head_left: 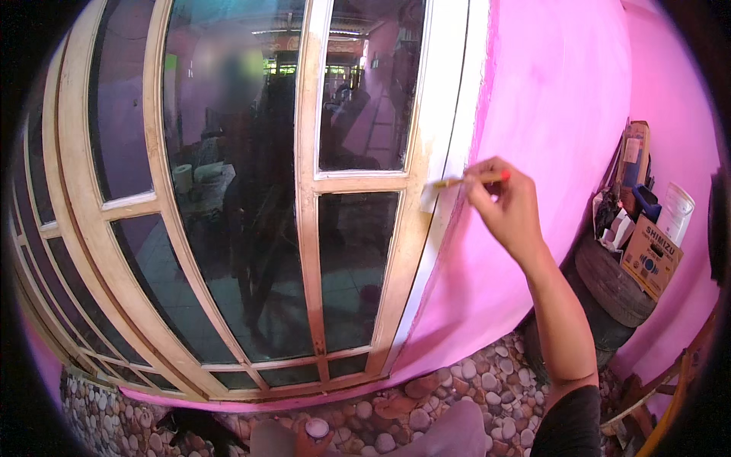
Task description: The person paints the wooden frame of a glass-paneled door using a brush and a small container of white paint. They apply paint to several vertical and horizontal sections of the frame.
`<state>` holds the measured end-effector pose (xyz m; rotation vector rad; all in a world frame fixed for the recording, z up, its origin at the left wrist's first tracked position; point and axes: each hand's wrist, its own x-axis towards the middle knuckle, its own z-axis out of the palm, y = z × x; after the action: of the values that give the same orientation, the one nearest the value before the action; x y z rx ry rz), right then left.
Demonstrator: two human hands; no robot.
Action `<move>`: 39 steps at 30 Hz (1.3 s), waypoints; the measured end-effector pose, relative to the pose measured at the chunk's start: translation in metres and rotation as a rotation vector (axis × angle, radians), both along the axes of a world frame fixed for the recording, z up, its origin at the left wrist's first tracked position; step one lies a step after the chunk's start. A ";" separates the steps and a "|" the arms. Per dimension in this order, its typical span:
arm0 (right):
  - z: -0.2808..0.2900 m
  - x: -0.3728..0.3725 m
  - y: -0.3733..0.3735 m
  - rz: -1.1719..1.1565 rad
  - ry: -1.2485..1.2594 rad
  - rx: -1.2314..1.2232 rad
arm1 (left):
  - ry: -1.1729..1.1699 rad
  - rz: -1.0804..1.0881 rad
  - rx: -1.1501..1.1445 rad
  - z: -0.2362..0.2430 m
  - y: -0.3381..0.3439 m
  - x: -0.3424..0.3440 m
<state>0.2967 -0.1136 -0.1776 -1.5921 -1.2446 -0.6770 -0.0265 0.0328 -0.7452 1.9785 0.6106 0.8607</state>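
My right hand [502, 202] pinches a small paintbrush [451, 183] with a yellowish handle and a red end. Its bristles touch the right upright of the wooden window frame [415, 183], level with the crossbar. White paint covers that upright's upper part and outer strip, while bare tan wood shows lower down. Low in the picture, my left hand [308, 445] is wrapped round a small round cup [317, 428] with white stuff inside, probably paint. Most of that hand is cut off by the lower edge.
Dark glass panes [228, 190] reflect the surroundings. A pink wall [556, 114] adjoins the frame on the right. Stacked tires [609, 286] carry a cardboard box [652, 255] and other items. Pebble-patterned flooring [487, 381] lies below, with a dark object [194, 428] at left and wooden furniture [670, 373] at right.
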 end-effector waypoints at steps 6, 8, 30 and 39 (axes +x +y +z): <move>0.050 0.000 0.012 0.031 -0.076 0.249 | 0.065 0.007 0.005 0.007 0.005 -0.004; 0.048 -0.003 0.008 0.034 -0.042 0.284 | 0.053 0.025 0.021 -0.004 0.008 -0.009; 0.010 -0.008 0.008 -0.179 -0.525 0.329 | 0.103 0.023 0.042 -0.015 0.012 -0.011; -0.073 -0.016 0.005 -0.168 -0.426 0.112 | 0.068 -0.001 -0.060 -0.010 0.012 -0.012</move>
<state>0.2805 -0.1087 -0.2507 -1.5159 -1.3544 -1.2199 -0.0382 0.0448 -0.7548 1.9601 0.6674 0.7682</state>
